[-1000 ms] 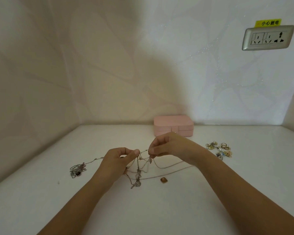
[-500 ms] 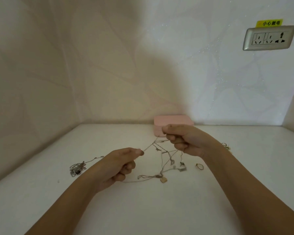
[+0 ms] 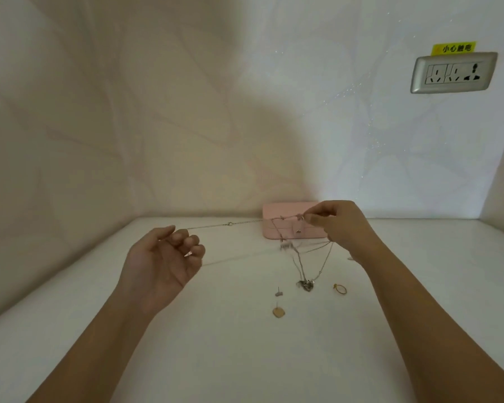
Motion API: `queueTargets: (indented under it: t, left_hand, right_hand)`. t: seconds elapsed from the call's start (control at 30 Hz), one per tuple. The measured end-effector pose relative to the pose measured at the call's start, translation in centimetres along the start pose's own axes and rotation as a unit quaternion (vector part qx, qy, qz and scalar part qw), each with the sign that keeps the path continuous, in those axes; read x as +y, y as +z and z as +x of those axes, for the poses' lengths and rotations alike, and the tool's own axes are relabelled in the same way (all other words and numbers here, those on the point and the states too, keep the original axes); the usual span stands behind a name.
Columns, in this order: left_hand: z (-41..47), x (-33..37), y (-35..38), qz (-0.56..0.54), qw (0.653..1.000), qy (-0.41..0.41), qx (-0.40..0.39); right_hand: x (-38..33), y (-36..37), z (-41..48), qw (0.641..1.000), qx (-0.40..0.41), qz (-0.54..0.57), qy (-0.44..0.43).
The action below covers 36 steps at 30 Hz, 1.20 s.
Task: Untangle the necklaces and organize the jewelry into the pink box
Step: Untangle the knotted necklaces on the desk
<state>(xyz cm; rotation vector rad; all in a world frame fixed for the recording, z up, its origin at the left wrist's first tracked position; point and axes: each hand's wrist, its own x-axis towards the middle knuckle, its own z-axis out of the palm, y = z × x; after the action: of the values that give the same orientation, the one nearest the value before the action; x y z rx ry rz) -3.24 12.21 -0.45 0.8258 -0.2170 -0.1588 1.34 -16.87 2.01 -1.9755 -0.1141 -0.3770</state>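
My right hand is raised in front of the closed pink box and pinches the tangled necklaces at a knot. From there one thin chain runs taut to my left hand. That hand is turned palm up with its fingers curled round the chain ends. A second strand stretches lower between the hands. Loops hang from the knot down to a pendant cluster resting on the white table.
Loose on the table lie a gold ring, a small stud earring and a gold square earring. The box stands against the back wall. A wall socket with a yellow sticker is high at the right.
My hands have pulled apart: the right rose toward the box, the left moved left and turned palm up. The chains now stretch between them, and two earrings lie loose on the table.
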Motion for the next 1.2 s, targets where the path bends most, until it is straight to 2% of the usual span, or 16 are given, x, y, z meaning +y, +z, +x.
queueTargets:
  t: [0.1, 0.17, 0.27, 0.37, 0.43, 0.53, 0.63, 0.73, 0.8, 0.87, 0.93, 1.0, 1.1, 1.2]
  left_hand:
    - [-0.1, 0.5, -0.5, -0.03, 0.998, -0.035, -0.053]
    - [0.4, 0.7, -1.1, -0.042, 0.987, -0.079, -0.132]
    - [0.6, 1.4, -2.9, -0.047, 0.97, -0.112, -0.211]
    - [1.0, 2.0, -3.6, -0.039, 0.946, -0.153, -0.282]
    - [1.6, 2.7, -5.0, -0.051, 0.932, -0.198, -0.298]
    - [1.1, 3.4, -5.9, -0.027, 0.944, -0.242, -0.221]
    - [-0.2, 3.8, -5.1, 0.052, 0.974, -0.217, -0.033]
    - [-0.8, 4.2, -4.6, 0.059, 0.972, -0.218, 0.069]
    - [-1.2, 4.7, -4.9, 0.071, 0.967, -0.226, 0.099]
    - [-1.6, 5.1, -5.0, 0.076, 0.966, -0.226, 0.104]
    - [-2.0, 5.5, -4.9, 0.079, 0.966, -0.216, 0.119]
    - [-2.3, 5.7, -4.9, 0.111, 0.959, -0.204, 0.161]
    - [-2.6, 5.9, -4.9, 0.166, 0.941, -0.214, 0.202]
    - [-3.1, 5.9, -5.1, 0.273, 0.903, -0.262, 0.204]
  right_hand:
    - [0.1, 0.5, 0.1, 0.998, 0.008, 0.062, 0.011]
    - [0.0, 1.0, 0.0, 0.993, 0.005, 0.116, 0.011]
    - [-0.2, 1.6, -0.3, 0.974, -0.047, 0.216, 0.049]
    - [0.4, 2.0, -0.2, 0.982, -0.107, 0.147, 0.056]
    - [0.9, 2.3, -0.1, 0.986, -0.138, 0.072, 0.053]
    - [1.3, 2.3, -0.1, 0.984, -0.171, 0.008, 0.043]
    - [1.6, 2.3, -0.1, 0.977, -0.195, -0.082, 0.017]
    - [2.5, 2.1, 0.3, 0.981, -0.157, -0.11, 0.025]
    - [2.9, 1.6, 0.7, 0.99, -0.112, -0.064, 0.063]
    - [3.2, 0.8, 1.0, 0.986, -0.089, 0.05, 0.131]
    - [3.3, 0.1, 1.2, 0.962, -0.084, 0.163, 0.2]
    - [3.3, -0.5, 1.4, 0.94, -0.077, 0.225, 0.246]
    - [3.0, -1.4, 1.4, 0.937, -0.095, 0.202, 0.267]
    - [2.4, -2.2, 1.0, 0.952, -0.136, 0.086, 0.26]
